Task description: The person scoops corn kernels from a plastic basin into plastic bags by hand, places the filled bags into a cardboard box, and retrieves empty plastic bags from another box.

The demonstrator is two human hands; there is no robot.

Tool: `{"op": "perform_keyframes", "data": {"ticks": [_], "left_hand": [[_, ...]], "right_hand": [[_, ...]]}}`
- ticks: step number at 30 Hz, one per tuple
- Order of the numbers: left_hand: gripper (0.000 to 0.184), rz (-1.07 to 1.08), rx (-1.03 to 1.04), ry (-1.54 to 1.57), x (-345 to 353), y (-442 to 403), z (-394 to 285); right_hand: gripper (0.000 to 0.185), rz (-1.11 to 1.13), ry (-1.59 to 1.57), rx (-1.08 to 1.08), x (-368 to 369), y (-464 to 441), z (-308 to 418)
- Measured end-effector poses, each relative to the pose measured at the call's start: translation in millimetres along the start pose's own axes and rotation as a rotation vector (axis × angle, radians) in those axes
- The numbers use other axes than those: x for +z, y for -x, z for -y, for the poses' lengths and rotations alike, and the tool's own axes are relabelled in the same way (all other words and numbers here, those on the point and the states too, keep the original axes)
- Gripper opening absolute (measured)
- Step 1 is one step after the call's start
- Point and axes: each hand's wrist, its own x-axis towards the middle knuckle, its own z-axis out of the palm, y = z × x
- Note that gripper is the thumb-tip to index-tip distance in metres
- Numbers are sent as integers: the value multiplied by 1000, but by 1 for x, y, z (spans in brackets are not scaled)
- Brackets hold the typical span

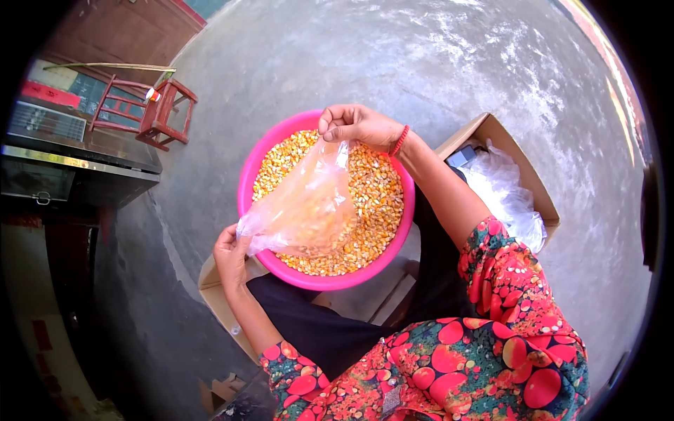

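Observation:
A clear plastic bag (309, 203) is stretched between my two hands over a pink basin (246, 184). Loose yellow corn kernels (375, 203) fill the basin, and some show through the thin film. My left hand (230, 254) pinches one end of the bag at the basin's lower left rim. At the far rim my right hand (361, 126), with a red band at the wrist, pinches the opposite end between thumb and fingers. Whether anything lies inside the bag I cannot tell.
To my right, a cardboard box (523, 165) holds crumpled clear plastic bags (502, 189) and a small dark-blue object (461, 156). Another cardboard box (223, 303) is by my left forearm. A red wooden chair (158, 116) stands at the upper left, beside a dark cabinet (77, 165).

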Motion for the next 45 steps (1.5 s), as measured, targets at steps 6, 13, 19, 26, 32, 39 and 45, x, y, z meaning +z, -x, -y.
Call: {"op": "perform_keyframes", "data": {"ticks": [6, 13, 19, 26, 32, 39, 45], "left_hand": [[14, -17, 128, 430, -13, 40, -34], [12, -212, 305, 386, 28, 71, -127], [13, -232, 518, 178, 89, 79, -174], [54, 33, 397, 32, 130, 68, -145], [86, 313, 307, -571, 98, 45, -40], [59, 186, 4, -273, 106, 36, 20], [46, 54, -48, -144, 100, 34, 16]], "right_hand": [[14, 2, -5, -101, 12, 5, 10], [16, -16, -119, -157, 40, 17, 27], [21, 101, -154, -278, 107, 34, 53], [16, 295, 342, -213, 122, 42, 31], [13, 172, 85, -342, 109, 37, 33], [33, 269, -9, -293, 121, 27, 22], [61, 288, 1022, 32, 59, 21, -4]]}}
